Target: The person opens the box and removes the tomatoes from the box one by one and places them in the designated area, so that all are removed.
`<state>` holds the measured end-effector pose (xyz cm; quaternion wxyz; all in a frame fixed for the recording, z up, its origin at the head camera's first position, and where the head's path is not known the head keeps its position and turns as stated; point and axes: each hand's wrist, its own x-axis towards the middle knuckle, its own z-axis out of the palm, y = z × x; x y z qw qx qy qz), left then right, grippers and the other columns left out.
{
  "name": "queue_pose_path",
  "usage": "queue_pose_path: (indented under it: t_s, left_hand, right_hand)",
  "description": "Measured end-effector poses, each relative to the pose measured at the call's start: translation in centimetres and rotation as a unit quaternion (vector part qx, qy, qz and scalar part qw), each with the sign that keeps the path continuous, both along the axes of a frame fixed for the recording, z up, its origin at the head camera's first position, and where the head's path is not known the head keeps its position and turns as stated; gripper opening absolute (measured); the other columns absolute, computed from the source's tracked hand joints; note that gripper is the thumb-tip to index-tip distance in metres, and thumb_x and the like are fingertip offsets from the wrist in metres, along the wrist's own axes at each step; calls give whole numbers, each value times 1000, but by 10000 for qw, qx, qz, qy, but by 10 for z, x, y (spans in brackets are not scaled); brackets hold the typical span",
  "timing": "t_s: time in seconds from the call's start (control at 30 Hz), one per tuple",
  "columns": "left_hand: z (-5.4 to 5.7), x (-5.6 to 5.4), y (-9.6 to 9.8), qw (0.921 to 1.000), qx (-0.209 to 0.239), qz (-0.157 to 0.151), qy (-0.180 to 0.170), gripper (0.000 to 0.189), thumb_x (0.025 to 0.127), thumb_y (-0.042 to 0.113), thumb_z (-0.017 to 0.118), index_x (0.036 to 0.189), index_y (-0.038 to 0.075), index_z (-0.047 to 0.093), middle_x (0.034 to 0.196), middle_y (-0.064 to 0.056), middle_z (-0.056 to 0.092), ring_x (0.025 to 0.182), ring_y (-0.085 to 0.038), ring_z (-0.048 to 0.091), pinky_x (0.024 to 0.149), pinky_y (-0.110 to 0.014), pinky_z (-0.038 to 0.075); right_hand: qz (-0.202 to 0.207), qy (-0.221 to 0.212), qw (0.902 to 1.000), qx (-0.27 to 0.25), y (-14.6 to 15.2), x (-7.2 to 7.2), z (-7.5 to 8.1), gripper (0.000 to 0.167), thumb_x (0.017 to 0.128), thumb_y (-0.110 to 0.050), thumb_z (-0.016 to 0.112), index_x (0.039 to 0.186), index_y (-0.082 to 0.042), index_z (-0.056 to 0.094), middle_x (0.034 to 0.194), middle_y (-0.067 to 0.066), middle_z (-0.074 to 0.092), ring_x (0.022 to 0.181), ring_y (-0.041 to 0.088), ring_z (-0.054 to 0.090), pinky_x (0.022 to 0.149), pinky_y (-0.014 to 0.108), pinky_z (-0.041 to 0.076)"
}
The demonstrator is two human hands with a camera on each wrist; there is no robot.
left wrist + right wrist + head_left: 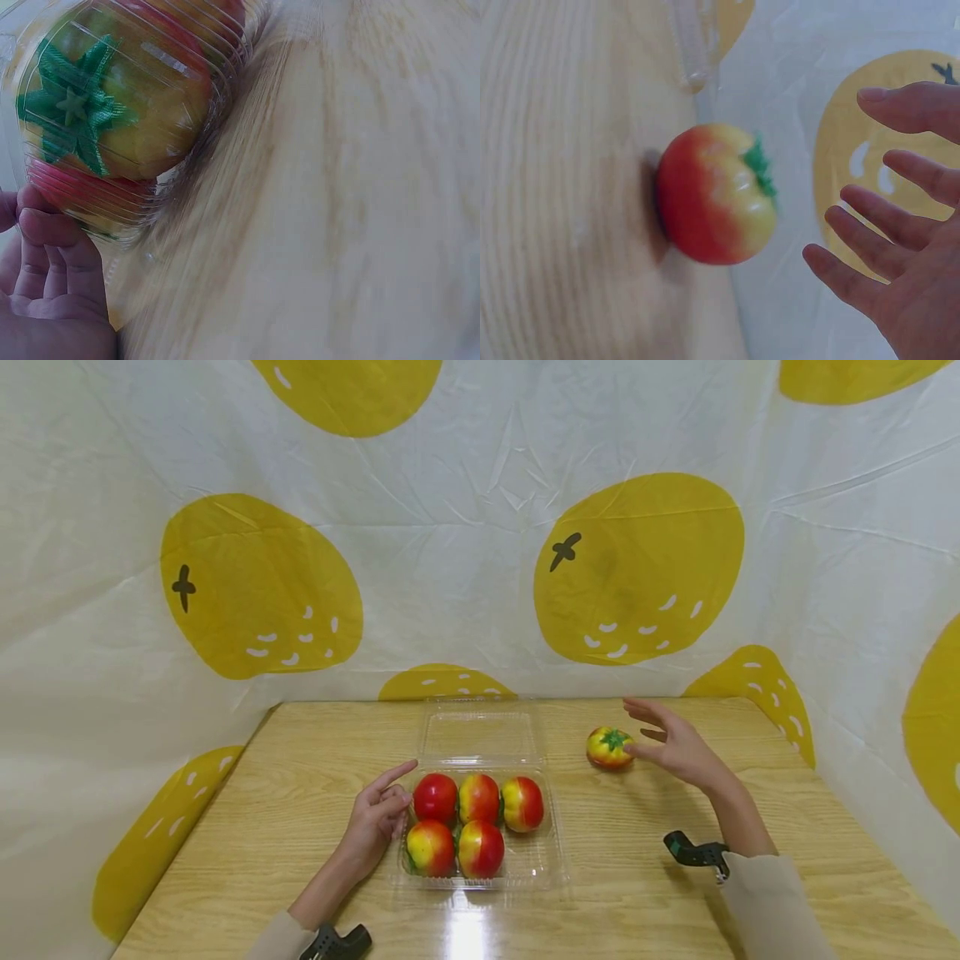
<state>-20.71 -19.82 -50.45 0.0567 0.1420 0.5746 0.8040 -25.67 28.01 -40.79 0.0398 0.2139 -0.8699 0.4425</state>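
Note:
A clear plastic clamshell container [553, 858] lies with its lid [480, 735] folded back. Several red-and-yellow toy tomatoes [481, 849] sit in it in two rows; the front right part bears none. My left hand [369, 827] pinches the container's left rim, index finger stretched out along it. In the left wrist view a green star-shaped leaf top [71, 105] shows through the ribbed wall. Right of the container, a single toy tomato [716, 195] rests on the table, green top up. Beside it my right hand [678, 750] hovers, fingers spread, apart from it in the right wrist view.
The wooden table [285, 777] ends at the back against a white cloth [450, 568] printed with large yellow fruit. This cloth also hangs along both sides. Dark wrist mounts [696, 850] stick out from both sleeves.

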Motion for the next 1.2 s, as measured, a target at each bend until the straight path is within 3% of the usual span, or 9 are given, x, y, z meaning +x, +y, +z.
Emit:
queue_pose_path:
  t_s: [0.13, 0.23, 0.3, 0.4, 0.83, 1.0, 1.1, 1.2]
  left_hand:
    - [0, -1, 0, 10000, -1, -20, 76, 54, 101, 0, 50, 153, -9, 37, 76, 7, 60, 52, -5, 51, 49, -15, 43]
    - [-1, -1, 1, 9999, -17, -17, 131, 54, 101, -1, 50, 152, -11, 37, 76, 8, 60, 52, -5, 51, 49, -14, 42]
    - [-1, -1, 1, 9999, -23, -13, 148, 54, 101, -1, 51, 152, -12, 38, 76, 8, 61, 52, -4, 51, 49, -14, 42]
    - [-2, -1, 1, 9999, -8, -23, 163, 53, 101, -2, 50, 151, -12, 39, 77, 8, 61, 53, -4, 52, 49, -14, 42]
    - [-1, 0, 1, 9999, -26, 3, 98, 52, 102, -1, 49, 152, -12, 37, 77, 8, 62, 53, -4, 52, 49, -15, 44]
    - [0, 0, 0, 9999, -26, 10, 120, 52, 102, -1, 49, 151, -12, 38, 77, 8, 62, 53, -4, 52, 49, -15, 43]
    - [-1, 0, 0, 9999, -32, 16, 119, 52, 102, -1, 50, 151, -11, 39, 77, 8, 61, 53, -4, 52, 49, -15, 43]
    - [-2, 0, 0, 10000, -22, -13, 55, 51, 102, 0, 49, 152, -10, 39, 78, 8, 61, 54, -4, 53, 50, -14, 44]
  right_hand:
    - [74, 246, 9996, 107, -6, 6, 8, 71, 94, -6, 73, 156, 1, 38, 153, 30, 46, 140, 50, 44, 111, 60, 42]
    - [138, 379, 9991, 144, -10, 9, 12, 71, 94, -8, 74, 156, 0, 39, 153, 28, 47, 139, 48, 45, 111, 31, 48]
    - [197, 493, 9985, 150, -14, 11, 15, 72, 93, -7, 74, 156, -1, 40, 152, 27, 48, 139, 47, 46, 105, 13, 44]
    - [283, 637, 9975, 136, -19, 14, 18, 72, 93, -4, 74, 156, -2, 40, 152, 27, 48, 138, 46, 46, 101, 2, 38]
    - [463, 1026, 9935, 188, -43, 29, 35, 69, 91, -2, 76, 153, -2, 45, 150, 21, 53, 136, 39, 50, 103, 8, 44]
    - [475, 1012, 9930, 379, -52, 34, 39, 69, 90, -4, 78, 151, -3, 47, 148, 19, 56, 135, 36, 53, 106, 34, 54]
    - [484, 959, 9930, 482, -56, 37, 41, 69, 91, -9, 78, 152, -5, 47, 148, 17, 56, 135, 35, 54, 104, 51, 53]
    - [583, 940, 9923, 563, -59, 39, 43, 67, 92, -10, 77, 152, -6, 47, 149, 16, 56, 134, 35, 55, 102, 56, 52]
